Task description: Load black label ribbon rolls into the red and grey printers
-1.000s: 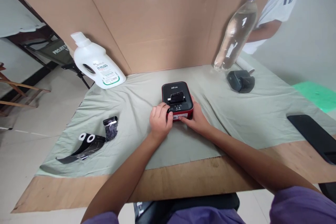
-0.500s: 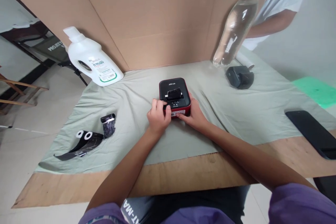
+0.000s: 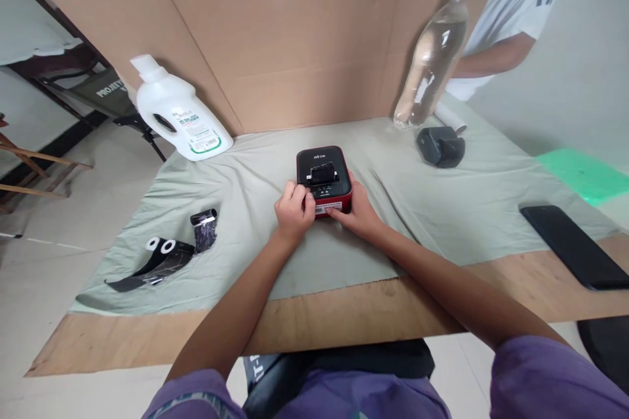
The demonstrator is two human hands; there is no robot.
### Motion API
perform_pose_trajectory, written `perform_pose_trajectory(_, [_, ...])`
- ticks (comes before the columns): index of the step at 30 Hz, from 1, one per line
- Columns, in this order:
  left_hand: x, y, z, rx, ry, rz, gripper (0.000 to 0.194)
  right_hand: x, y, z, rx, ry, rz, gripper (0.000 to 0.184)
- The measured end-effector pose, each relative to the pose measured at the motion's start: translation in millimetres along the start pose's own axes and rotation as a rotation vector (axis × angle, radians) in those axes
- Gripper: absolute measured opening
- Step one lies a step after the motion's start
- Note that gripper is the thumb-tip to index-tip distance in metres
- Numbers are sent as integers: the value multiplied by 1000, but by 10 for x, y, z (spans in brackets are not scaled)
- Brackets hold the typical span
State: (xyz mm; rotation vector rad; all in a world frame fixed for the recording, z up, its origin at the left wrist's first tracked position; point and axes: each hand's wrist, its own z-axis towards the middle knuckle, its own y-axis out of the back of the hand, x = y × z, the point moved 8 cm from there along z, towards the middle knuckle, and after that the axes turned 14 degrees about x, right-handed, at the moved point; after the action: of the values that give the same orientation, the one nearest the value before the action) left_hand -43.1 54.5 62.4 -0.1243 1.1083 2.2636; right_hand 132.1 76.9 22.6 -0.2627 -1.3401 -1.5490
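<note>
A small black and red label printer [image 3: 323, 173] sits in the middle of the grey-green cloth [image 3: 246, 196]. My left hand [image 3: 293, 213] is curled against its front left corner, with the thumb resting on the top by the buttons. On the other side my right hand [image 3: 360, 213] holds the front right edge, fingers pressed to the red front face. A black piece stands in the slot on top of the printer.
A white detergent jug [image 3: 174, 114] stands back left, and a clear water bottle [image 3: 430, 59] back right beside a black adapter [image 3: 439, 146]. Black ribbon and spools [image 3: 164, 256] lie at the left. A black phone [image 3: 570, 245] rests at the right. Cardboard walls the back; another person stands beyond.
My hands stay on the printer with almost the same grip. The view shifted slightly, and the left thumb has crept a little along the printer's top.
</note>
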Motion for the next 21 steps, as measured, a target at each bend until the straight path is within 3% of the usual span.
perform_pose_trajectory(5, [76, -10, 5, -70, -69, -111, 22, 1, 10, 5, 12, -21, -2, 105])
perform_pose_trajectory(12, [146, -46, 0, -34, -37, -200, 24, -11, 4, 1, 22, -36, 22, 102])
perform_pose_trajectory(21, [81, 48, -20, -31, -82, -241, 24, -11, 9, 0, 34, -65, 46, 103])
